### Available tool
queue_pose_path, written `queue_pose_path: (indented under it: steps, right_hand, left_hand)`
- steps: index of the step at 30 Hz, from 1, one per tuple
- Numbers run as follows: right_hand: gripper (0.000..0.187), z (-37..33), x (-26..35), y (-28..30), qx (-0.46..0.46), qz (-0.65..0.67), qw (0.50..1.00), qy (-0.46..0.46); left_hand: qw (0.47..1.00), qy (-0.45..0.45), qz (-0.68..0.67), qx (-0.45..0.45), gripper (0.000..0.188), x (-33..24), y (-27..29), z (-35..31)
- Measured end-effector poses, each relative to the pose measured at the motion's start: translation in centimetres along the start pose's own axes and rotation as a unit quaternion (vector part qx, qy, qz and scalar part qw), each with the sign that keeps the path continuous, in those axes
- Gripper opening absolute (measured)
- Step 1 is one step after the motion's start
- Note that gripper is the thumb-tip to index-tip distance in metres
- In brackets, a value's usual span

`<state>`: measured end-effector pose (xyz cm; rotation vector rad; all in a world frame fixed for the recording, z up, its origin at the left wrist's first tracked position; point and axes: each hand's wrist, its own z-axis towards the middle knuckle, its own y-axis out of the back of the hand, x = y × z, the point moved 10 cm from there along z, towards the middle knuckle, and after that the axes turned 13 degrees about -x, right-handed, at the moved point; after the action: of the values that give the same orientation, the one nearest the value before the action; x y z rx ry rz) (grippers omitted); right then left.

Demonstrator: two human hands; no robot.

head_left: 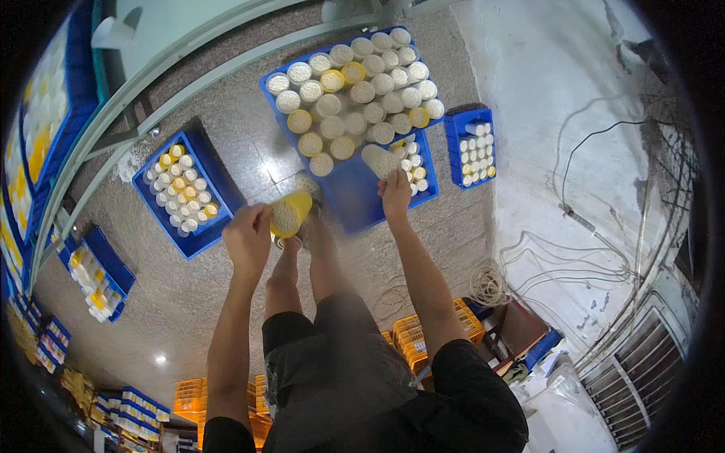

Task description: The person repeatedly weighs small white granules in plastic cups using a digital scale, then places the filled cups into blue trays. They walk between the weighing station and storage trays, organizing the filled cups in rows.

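My left hand (249,235) is closed on the edge of a yellow cylinder (289,214), cup-like, with a pale speckled round end facing up. Tilted in my right hand (395,195) is a white cylinder (380,161) of the same kind, gripped near its speckled end. Both are held at the near side of a large blue tray (351,202). Rows of white and some yellow cylinders (362,92) fill the tray's far part, while its near part shows bare blue. What the cylinders contain is too small to make out.
Blue crates (198,245) with more cylinders stand on the floor at left; a smaller blue crate (451,151) stands by the right wall. A metal rail (219,69) curves across the upper left. Orange crates (411,340) and a coiled cable (487,285) lie near my right side.
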<state>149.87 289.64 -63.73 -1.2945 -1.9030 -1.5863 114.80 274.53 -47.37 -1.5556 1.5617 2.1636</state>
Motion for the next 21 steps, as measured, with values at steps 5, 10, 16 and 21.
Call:
queue_pose_path:
  steps: [5,10,16,21]
  right_hand:
    - [0.029,1.8,-1.8,-2.7,-0.014,0.015,0.998,-0.060]
    - [0.030,2.1,-3.0,-4.3,-0.050,0.060,0.991,-0.109]
    - [0.029,2.2,-2.8,-5.2,-0.051,-0.039,0.996,-0.070]
    - [0.026,3.2,-0.7,-5.4,-0.133,-0.068,0.989,0.014]
  left_hand:
    - [0.986,0.164,-0.044,0.001,0.015,3.5,-7.8,4.5]
    - [0.991,0.124,-0.050,0.000,0.018,3.4,-13.4,9.1]
    - [0.993,0.106,-0.020,0.040,0.018,3.1,-17.7,12.1]
    - [0.983,0.158,-0.048,0.082,0.016,3.7,-20.3,13.5]
